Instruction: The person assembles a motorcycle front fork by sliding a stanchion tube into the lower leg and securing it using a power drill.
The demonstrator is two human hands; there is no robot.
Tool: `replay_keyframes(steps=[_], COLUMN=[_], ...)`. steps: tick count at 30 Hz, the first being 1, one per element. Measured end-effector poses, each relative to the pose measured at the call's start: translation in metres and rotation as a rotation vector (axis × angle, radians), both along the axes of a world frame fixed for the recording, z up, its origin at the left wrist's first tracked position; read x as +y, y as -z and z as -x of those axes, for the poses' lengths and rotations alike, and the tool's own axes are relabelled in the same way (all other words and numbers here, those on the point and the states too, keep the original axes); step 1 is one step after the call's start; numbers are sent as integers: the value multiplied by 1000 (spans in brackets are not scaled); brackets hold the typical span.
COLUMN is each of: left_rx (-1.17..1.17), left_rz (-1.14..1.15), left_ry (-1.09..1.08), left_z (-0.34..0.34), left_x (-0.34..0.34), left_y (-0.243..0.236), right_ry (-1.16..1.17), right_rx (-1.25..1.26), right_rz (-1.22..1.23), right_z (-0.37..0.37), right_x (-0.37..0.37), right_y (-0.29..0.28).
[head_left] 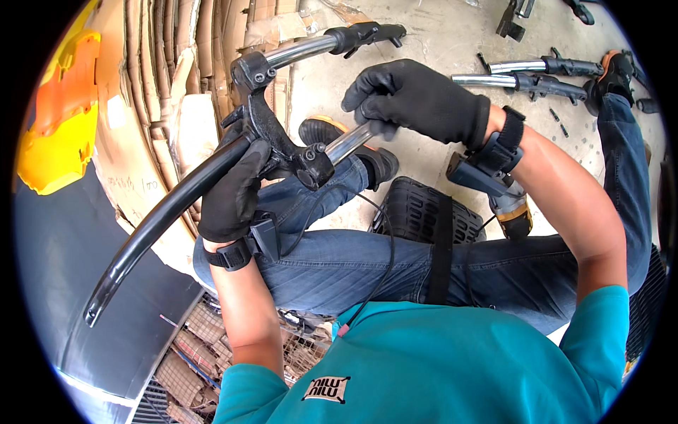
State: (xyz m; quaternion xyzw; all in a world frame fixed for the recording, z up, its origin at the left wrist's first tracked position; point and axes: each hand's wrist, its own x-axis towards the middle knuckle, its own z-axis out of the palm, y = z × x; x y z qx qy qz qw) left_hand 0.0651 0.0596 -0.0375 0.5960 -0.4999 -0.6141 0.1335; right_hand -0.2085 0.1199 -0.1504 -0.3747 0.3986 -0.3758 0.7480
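A front fork assembly hangs in front of me, tilted, with a black triple clamp [267, 120] and a long, curved-looking black steering tube [159, 218]. My left hand [236, 187], in a black glove, is closed round that tube just below the clamp. One fork leg [304, 49], chrome with a black lower end, runs from the clamp's far side. From the near side sticks out a short chrome fork tube [347, 143]. At this tube's outer end my gloved right hand [417, 99] has its fingers curled in; they partly hide the end.
More chrome-and-black fork legs [530, 83] lie on the floor at right. A power drill [512, 212] stands beside my leg, next to a black ribbed object [415, 208]. Stacked cardboard [159, 106] and orange-yellow plastic panels [63, 113] are at left. Small dark pieces [559, 122] lie on the floor.
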Motion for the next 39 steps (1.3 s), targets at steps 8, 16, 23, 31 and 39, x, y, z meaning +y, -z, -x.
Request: replay_keyframes(steps=[8, 16, 23, 31, 39], left_rx=[91, 71, 87, 115, 125], left_rz=[-101, -75, -108, -91, -61], left_ry=[-120, -60, -87, -53, -28], left_z=[3, 16, 9, -5, 8], left_x=[0, -1, 2, 0, 1], left_y=[2, -3, -3, 4, 0], right_ry=[-175, -66, -281, -77, 208], right_rx=[249, 199, -111, 192, 325], right_rz=[-69, 300, 5, 71, -235], right_z=[24, -36, -24, 38, 131], right_x=[5, 2, -7, 0, -8], right_y=[-49, -14, -23, -9, -97])
